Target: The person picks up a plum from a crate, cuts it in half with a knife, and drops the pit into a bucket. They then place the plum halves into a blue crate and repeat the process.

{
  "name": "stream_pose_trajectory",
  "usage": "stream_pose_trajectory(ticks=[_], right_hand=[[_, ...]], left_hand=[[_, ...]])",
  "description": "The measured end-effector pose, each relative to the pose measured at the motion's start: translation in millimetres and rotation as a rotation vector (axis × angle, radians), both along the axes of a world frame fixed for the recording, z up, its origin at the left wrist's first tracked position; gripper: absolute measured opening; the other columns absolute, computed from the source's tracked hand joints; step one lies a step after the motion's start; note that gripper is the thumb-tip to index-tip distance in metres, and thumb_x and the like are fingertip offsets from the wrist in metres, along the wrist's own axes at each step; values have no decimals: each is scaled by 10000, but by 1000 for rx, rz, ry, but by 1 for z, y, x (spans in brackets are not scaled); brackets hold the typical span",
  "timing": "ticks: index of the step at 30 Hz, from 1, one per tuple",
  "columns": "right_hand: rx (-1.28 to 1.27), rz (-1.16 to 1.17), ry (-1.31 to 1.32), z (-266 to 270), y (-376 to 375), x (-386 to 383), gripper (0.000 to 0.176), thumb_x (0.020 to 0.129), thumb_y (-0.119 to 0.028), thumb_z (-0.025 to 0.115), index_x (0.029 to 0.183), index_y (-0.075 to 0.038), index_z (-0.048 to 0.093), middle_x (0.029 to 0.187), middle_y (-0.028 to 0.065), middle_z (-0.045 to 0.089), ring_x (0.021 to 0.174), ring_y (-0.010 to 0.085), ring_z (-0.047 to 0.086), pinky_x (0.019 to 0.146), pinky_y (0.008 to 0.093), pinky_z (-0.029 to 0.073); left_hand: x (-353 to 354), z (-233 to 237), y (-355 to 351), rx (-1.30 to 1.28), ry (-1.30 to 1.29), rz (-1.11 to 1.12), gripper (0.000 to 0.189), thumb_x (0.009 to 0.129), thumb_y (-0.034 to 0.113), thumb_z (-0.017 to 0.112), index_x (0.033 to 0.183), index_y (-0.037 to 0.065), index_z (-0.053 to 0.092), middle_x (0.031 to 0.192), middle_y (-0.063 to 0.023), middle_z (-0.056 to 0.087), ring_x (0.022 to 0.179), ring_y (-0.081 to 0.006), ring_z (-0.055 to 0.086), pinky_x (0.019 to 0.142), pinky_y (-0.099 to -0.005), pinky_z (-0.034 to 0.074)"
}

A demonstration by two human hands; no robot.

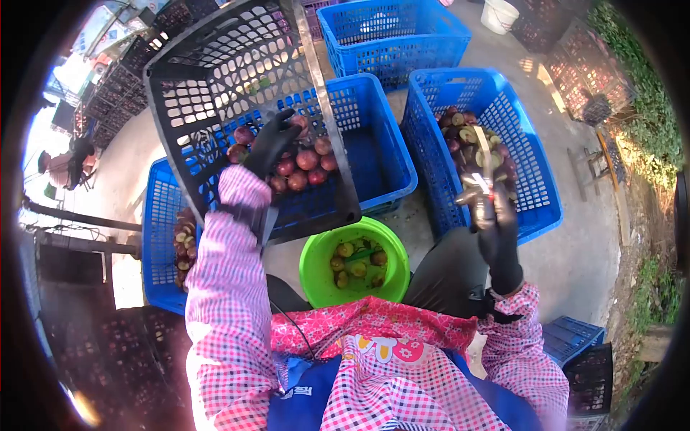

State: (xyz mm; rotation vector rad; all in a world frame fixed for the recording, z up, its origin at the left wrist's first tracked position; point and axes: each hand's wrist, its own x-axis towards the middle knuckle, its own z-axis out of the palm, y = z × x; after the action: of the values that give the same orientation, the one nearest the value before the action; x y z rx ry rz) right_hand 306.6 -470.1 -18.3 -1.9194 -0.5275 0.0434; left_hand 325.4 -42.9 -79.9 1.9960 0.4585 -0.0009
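My left hand (274,144), in a black glove, reaches into a tilted black plastic crate (350,194). Its fingers are apart, and their tips are beside a reddish-purple round fruit (300,126) that looks like a passion fruit. Several more such fruits (307,159) lie in the crate's lower end. Also gloved in black, my right hand (496,226) is closed round a knife (484,152) whose shiny blade points away from me. Motion blurs this hand. It is above the near part of a blue crate (532,172) with cut fruit halves (467,136) inside.
Between my knees stands a bright green tub (310,266) with several fruit pieces. Another blue crate (159,251) with cut fruit is at the left. More blue crates (395,43) stand ahead, one under the black crate. A white bucket (499,16) is farther back.
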Motion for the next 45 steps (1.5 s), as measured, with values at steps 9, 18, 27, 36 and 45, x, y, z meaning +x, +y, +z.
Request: stream_pose_trajectory(ticks=[9, 18, 27, 36, 45], right_hand=[[108, 366, 76, -10, 104, -105, 185, 960, -182, 595, 1047, -19, 606, 780, 118, 624, 700, 227, 640, 636, 323, 488], [-11, 354, -83, -14, 92, -138, 176, 911, -178, 635, 966, -25, 567, 811, 203, 626, 750, 410, 629, 628, 424, 488], [-237, 297, -280, -15, 92, -143, 242, 924, -259, 609, 898, -28, 541, 765, 208, 615, 704, 408, 620, 609, 460, 484], [-60, 414, -41, -38, 93, -127, 321, 965, -339, 562, 978, -18, 577, 728, 121, 599, 604, 292, 609, 560, 415, 467], [10, 437, 74, -29, 79, -124, 185, 957, -174, 586, 1039, -10, 559, 771, 135, 632, 695, 272, 659, 618, 378, 495]], left_hand=[[-200, 19, -140, -1356, -426, 275, 337, 1013, 236, 485, 1305, 70, 508, 1268, -110, 584, 1145, -250, 595, 991, -429, 496], [-240, 22, -191, -1339, -430, 127, 439, 1029, 361, 420, 1305, 28, 498, 1217, -86, 602, 1069, -173, 589, 878, -303, 468], [-248, 26, -197, -1075, -373, 131, 470, 1048, 384, 364, 1245, 0, 551, 1017, -49, 660, 783, -114, 606, 660, -244, 461], [-240, 17, -194, -1076, -323, 85, 386, 1040, 311, 424, 1229, -4, 542, 998, -63, 645, 803, -121, 616, 663, -247, 486], [-231, -2, -171, -1140, -491, 161, 445, 1001, 206, 528, 1390, 21, 419, 1281, -87, 559, 1127, -194, 580, 998, -353, 468]])
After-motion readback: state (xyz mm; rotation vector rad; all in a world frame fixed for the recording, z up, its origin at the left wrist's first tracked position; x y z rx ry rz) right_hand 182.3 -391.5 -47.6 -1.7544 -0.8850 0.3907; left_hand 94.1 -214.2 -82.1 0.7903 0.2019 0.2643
